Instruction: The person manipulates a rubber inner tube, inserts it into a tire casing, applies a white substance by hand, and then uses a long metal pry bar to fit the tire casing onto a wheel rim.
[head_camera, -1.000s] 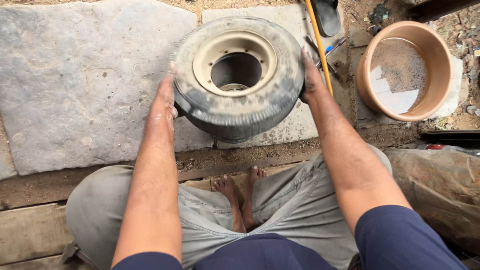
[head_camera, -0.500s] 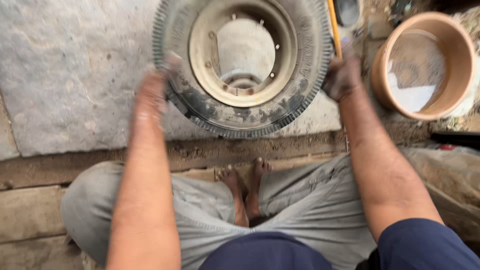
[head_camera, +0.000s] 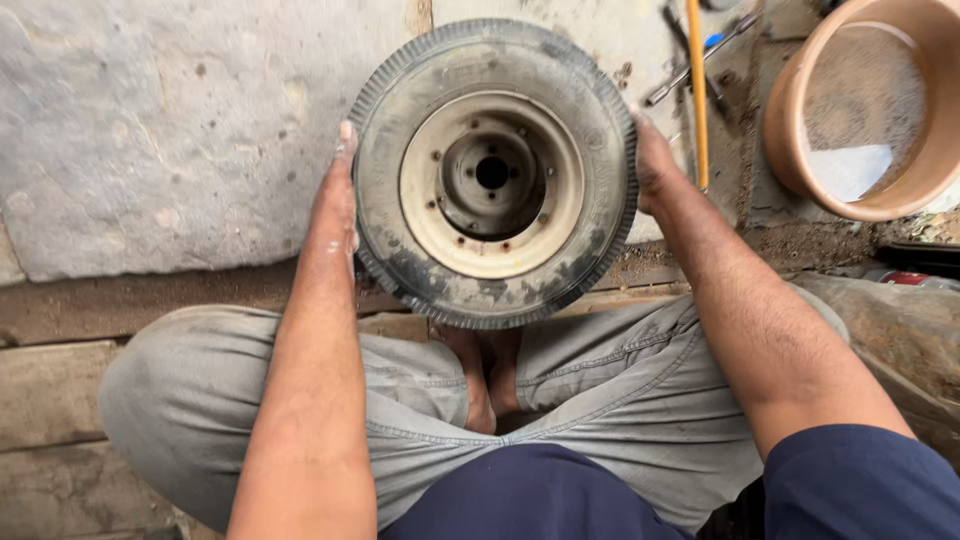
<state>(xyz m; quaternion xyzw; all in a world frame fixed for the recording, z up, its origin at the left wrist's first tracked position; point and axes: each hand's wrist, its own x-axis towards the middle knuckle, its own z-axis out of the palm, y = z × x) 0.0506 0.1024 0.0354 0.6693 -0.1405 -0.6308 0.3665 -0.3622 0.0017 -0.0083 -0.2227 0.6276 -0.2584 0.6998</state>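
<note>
While half a second back the open, hollow side of the rim faced up, now shows the closed dish side: small wheel (head_camera: 492, 172) flipped over, cream steel rim with centre hub hole and ring of bolt holes toward the camera, worn grey tyre around it. Also pulled nearer the body, lower edge now over the knees rather than out over the stone. Held between both hands, palms pressed flat on opposite tread shoulders: left hand (head_camera: 338, 190) on the left side, fingers straight, right hand (head_camera: 650, 165) on the right side, fingers mostly hidden behind the tyre. Spread to the wheel's full width, clamping rather than wrapping. Cannot tell whether wheel rests on the stone slab (head_camera: 150, 130) or hangs just clear of it. Means the turn-over looks done and the hub face is now the working side; grip unchanged in kind, so likely just steadied after the flip. Seated cross-legged on wooden planks (head_camera: 60, 390), bare feet (head_camera: 490, 380) under the wheel. Yellow-handled tool (head_camera: 697, 90) and wrench (head_camera: 690, 70) just right of the wheel, terracotta basin (head_camera: 800, 150) further right, untouched.
</note>
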